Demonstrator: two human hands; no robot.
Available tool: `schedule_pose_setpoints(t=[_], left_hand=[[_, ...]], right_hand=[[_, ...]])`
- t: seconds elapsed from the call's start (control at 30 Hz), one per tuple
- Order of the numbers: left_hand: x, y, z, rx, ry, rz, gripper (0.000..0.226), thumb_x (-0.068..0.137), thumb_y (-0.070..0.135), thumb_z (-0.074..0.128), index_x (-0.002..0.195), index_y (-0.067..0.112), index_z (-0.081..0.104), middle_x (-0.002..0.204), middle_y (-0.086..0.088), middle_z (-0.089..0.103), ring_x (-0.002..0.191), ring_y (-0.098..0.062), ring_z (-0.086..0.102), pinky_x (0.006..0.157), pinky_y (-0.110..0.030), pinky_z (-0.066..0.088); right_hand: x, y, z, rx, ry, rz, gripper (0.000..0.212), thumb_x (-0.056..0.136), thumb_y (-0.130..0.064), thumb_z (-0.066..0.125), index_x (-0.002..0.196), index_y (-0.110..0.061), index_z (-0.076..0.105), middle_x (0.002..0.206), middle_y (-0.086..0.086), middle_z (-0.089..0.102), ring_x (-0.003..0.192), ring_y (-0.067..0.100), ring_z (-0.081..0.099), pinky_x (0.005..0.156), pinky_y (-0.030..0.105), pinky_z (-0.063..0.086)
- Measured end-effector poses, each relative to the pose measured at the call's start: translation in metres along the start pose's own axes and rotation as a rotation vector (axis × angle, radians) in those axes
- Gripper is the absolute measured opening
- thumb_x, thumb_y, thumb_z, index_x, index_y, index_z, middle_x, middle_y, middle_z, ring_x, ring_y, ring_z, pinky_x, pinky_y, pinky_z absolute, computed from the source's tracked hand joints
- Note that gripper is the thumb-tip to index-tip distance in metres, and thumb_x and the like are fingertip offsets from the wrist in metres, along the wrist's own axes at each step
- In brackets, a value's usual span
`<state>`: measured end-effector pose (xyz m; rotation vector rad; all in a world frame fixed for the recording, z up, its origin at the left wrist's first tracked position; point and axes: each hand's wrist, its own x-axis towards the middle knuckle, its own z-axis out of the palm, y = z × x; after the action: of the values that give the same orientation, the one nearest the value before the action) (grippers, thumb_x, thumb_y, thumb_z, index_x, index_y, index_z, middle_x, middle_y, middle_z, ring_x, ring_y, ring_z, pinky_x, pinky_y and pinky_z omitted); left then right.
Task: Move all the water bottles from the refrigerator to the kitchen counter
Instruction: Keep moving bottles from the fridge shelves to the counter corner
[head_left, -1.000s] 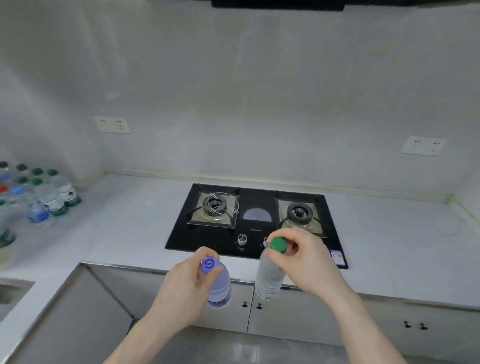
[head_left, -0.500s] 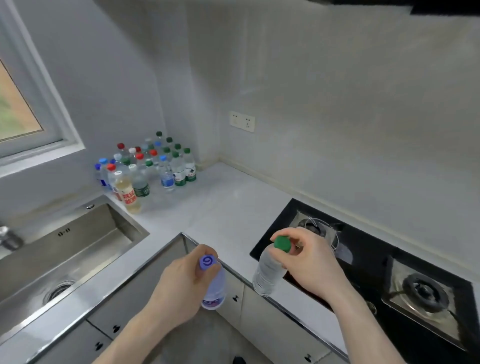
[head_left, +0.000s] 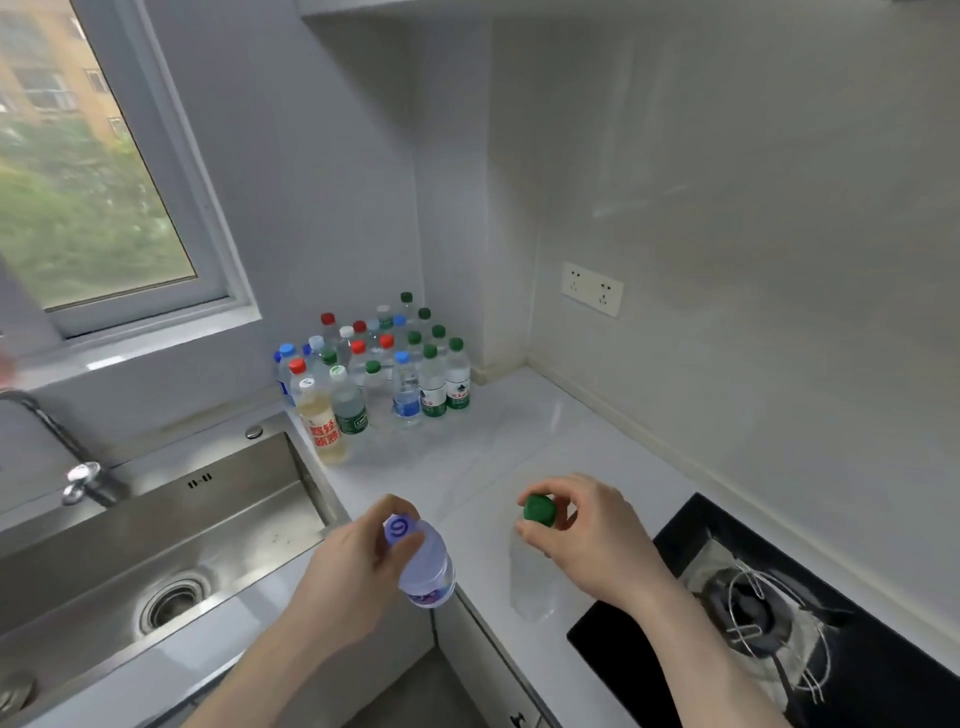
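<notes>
- My left hand (head_left: 358, 577) holds a clear plastic bottle with a purple-blue cap (head_left: 425, 564); fingers pinch it at the neck just under the cap, and the bottle hangs over the front edge of the white marble-look bench (head_left: 498, 441).
- My right hand (head_left: 587, 535) holds a clear plastic bottle with a green cap (head_left: 530, 577); fingers curl round the cap and neck, body hanging down over the bench. Can't tell if its base touches the surface.
- The two held bottles are near each other, not touching.
- Cluster of upright plastic bottles with red, blue, green and white caps (head_left: 384, 369) stands in the bench's back corner, well apart from my hands.
- One yellowish bottle with a red-lettered label (head_left: 323, 423) stands at the cluster's front, just beside the steel sink (head_left: 156, 530).
- Chrome tap (head_left: 78, 467) behind the sink, on the left.
- Black glass gas hob (head_left: 769, 618) on the right, near my right wrist.
- White wall socket (head_left: 592, 288) above the bench; window (head_left: 88, 171) upper left.
</notes>
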<state>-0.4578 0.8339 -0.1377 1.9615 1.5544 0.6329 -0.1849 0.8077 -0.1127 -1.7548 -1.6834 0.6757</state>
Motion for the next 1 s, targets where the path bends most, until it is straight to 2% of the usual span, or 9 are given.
schedule_pose_setpoints(t=[0.1, 0.2, 0.27, 0.33, 0.4, 0.5, 0.63, 0.73, 1.0], left_hand=[[0.025, -0.010, -0.005, 0.016, 0.019, -0.037, 0.003, 0.100, 0.040, 0.053, 0.101, 0.038, 0.052, 0.064, -0.002, 0.061, 0.056, -0.015, 0.047, 0.054, -0.026, 0.039], [0.053, -0.022, -0.013, 0.043, 0.064, -0.075, 0.003, 0.101, 0.040, 0.055, 0.101, 0.038, 0.053, 0.064, 0.001, 0.060, 0.061, -0.017, 0.051, 0.059, -0.030, 0.043], [0.070, -0.032, -0.018, 0.064, 0.085, -0.100, 0.004, 0.101, 0.041, 0.055, 0.101, 0.038, 0.053, 0.063, 0.004, 0.057, 0.060, -0.015, 0.049, 0.056, -0.029, 0.040], [0.091, -0.046, -0.022, 0.080, 0.093, -0.129, 0.004, 0.101, 0.042, 0.055, 0.102, 0.038, 0.053, 0.062, 0.006, 0.056, 0.059, -0.013, 0.048, 0.054, -0.028, 0.038], [0.111, -0.060, -0.027, 0.092, 0.085, -0.142, 0.005, 0.101, 0.042, 0.056, 0.103, 0.038, 0.054, 0.063, 0.007, 0.056, 0.060, -0.013, 0.049, 0.056, -0.030, 0.040], [0.140, -0.085, -0.031, 0.086, 0.061, -0.174, 0.006, 0.101, 0.041, 0.056, 0.105, 0.037, 0.054, 0.063, 0.009, 0.054, 0.058, -0.011, 0.047, 0.054, -0.028, 0.037], [0.186, -0.125, -0.041, 0.086, 0.025, -0.198, 0.005, 0.100, 0.041, 0.057, 0.103, 0.037, 0.054, 0.075, 0.006, 0.062, 0.064, -0.017, 0.052, 0.061, -0.032, 0.045], [0.220, -0.151, -0.048, 0.099, -0.029, -0.204, 0.005, 0.100, 0.040, 0.056, 0.102, 0.037, 0.052, 0.078, 0.005, 0.063, 0.061, -0.014, 0.053, 0.056, -0.027, 0.042], [0.284, -0.209, -0.056, 0.099, -0.154, -0.226, 0.007, 0.099, 0.040, 0.054, 0.101, 0.036, 0.048, 0.085, 0.004, 0.065, 0.073, -0.021, 0.059, 0.066, -0.036, 0.049]], right_hand=[[0.039, 0.001, 0.011, -0.031, -0.048, -0.026, 0.018, 0.082, -0.043, 0.081, 0.098, -0.039, 0.075, 0.093, -0.022, 0.066, 0.081, -0.004, 0.061, 0.072, 0.012, 0.046], [0.079, -0.001, 0.024, -0.035, -0.092, -0.030, 0.017, 0.083, -0.043, 0.080, 0.098, -0.038, 0.074, 0.092, -0.019, 0.066, 0.079, -0.004, 0.060, 0.068, 0.010, 0.045], [0.101, -0.004, 0.032, -0.042, -0.106, -0.034, 0.017, 0.083, -0.043, 0.080, 0.098, -0.037, 0.074, 0.093, -0.018, 0.066, 0.079, -0.001, 0.061, 0.070, 0.011, 0.044], [0.127, -0.006, 0.044, -0.035, -0.123, -0.038, 0.017, 0.084, -0.043, 0.080, 0.098, -0.036, 0.074, 0.094, -0.017, 0.066, 0.081, 0.002, 0.062, 0.075, 0.018, 0.048], [0.149, -0.010, 0.058, -0.037, -0.142, -0.039, 0.018, 0.084, -0.043, 0.080, 0.099, -0.036, 0.073, 0.094, -0.017, 0.066, 0.083, 0.003, 0.062, 0.076, 0.020, 0.049], [0.179, -0.016, 0.081, -0.051, -0.172, -0.027, 0.019, 0.084, -0.044, 0.079, 0.100, -0.036, 0.072, 0.097, -0.016, 0.067, 0.086, 0.004, 0.062, 0.077, 0.021, 0.050], [0.226, -0.027, 0.115, -0.061, -0.198, -0.012, 0.018, 0.084, -0.043, 0.078, 0.099, -0.035, 0.072, 0.099, -0.015, 0.066, 0.088, 0.007, 0.062, 0.081, 0.027, 0.052], [0.261, -0.035, 0.143, -0.082, -0.211, 0.013, 0.021, 0.083, -0.045, 0.077, 0.101, -0.035, 0.071, 0.100, -0.015, 0.065, 0.091, 0.008, 0.062, 0.079, 0.025, 0.049], [0.339, -0.055, 0.210, -0.115, -0.225, 0.077, 0.025, 0.083, -0.041, 0.075, 0.106, -0.034, 0.069, 0.104, -0.014, 0.062, 0.095, 0.014, 0.061, 0.080, 0.029, 0.048]])
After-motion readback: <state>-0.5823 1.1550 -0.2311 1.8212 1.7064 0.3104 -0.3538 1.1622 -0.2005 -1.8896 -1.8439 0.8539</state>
